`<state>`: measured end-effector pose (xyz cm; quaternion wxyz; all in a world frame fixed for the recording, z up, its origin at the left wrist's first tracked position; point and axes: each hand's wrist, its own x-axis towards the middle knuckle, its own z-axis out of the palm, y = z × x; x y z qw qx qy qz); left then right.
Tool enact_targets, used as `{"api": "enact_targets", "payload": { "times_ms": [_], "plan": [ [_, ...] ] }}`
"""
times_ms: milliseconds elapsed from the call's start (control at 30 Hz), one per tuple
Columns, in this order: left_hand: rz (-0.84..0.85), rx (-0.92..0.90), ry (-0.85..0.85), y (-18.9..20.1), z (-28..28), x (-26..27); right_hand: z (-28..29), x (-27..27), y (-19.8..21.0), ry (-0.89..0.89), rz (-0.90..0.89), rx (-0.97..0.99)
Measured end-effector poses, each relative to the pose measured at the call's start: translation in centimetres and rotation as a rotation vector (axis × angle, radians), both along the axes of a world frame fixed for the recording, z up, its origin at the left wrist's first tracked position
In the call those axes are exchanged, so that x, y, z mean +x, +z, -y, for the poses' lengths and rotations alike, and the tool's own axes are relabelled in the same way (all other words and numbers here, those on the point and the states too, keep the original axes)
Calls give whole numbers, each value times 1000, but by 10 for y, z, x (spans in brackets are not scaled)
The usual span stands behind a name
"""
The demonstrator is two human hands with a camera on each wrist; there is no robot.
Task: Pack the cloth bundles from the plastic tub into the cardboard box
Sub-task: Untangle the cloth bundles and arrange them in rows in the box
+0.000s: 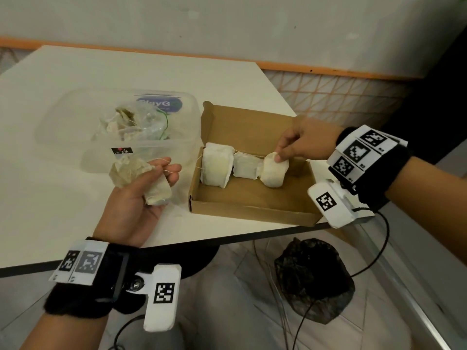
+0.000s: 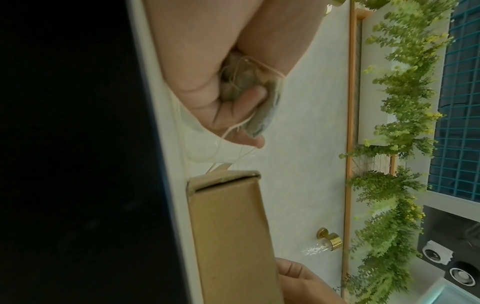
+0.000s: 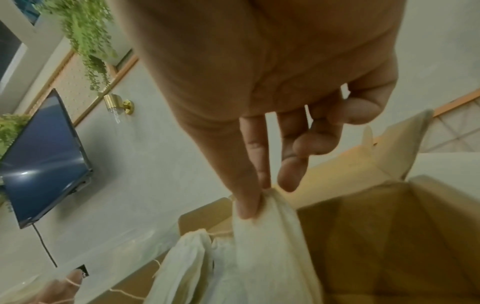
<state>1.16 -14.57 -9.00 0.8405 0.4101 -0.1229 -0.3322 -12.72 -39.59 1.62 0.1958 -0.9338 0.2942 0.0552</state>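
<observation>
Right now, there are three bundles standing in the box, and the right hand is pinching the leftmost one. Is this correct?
Not quite. The box does hold three bundles, but the right hand pinches the rightmost bundle, not the leftmost. The head view shows it.

This looks like a furnished lounge or café-like room rather than a workshop. A dark flat wall-mounted screen (image 3: 45,160), a brass wall lamp (image 3: 118,106), trailing green leafy plants (image 2: 397,144) on an orange-framed lattice panel (image 1: 336,97) and two round-coned speakers (image 2: 446,263) surround a plain white bench (image 1: 75,79) over a tiled floor (image 1: 252,274).
</observation>
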Motion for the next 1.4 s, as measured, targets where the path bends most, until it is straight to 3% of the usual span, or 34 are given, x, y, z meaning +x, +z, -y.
{"api": "enact_targets", "payload": {
  "times_ms": [100, 300, 467, 567, 700, 767, 933, 1133, 1300, 1400],
  "plan": [
    [77, 7, 18, 9, -1, -6, -4, -3, 11, 29, 43, 5],
    [507, 75, -89, 78, 29, -28, -18, -5, 31, 108, 93, 82],
    [883, 457, -390, 97, 75, -33, -20, -6, 47, 109, 178, 97],
    [963, 585, -527, 98, 86, -35, -18, -9, 56, 95, 230, 77],
    [943, 603, -686, 96, 83, -32, -10, -14, 62, 42, 268, 34],
    [926, 616, -648, 92, 80, -27, -7, -15, 62, 37, 264, 11],
    [866, 587, -374, 92, 69, -12, -6, -21, 63, 43, 254, 25],
    [655, 543, -35, 78, 43, 1, -4, -29, 44, 54, 117, 157],
    [668, 588, 98, 59, 39, -6, -2, -26, 2, 5, 44, 202],
    [670, 608, 93, 53, 38, -12, 2, -25, -8, -39, 22, 113]
  ]
}}
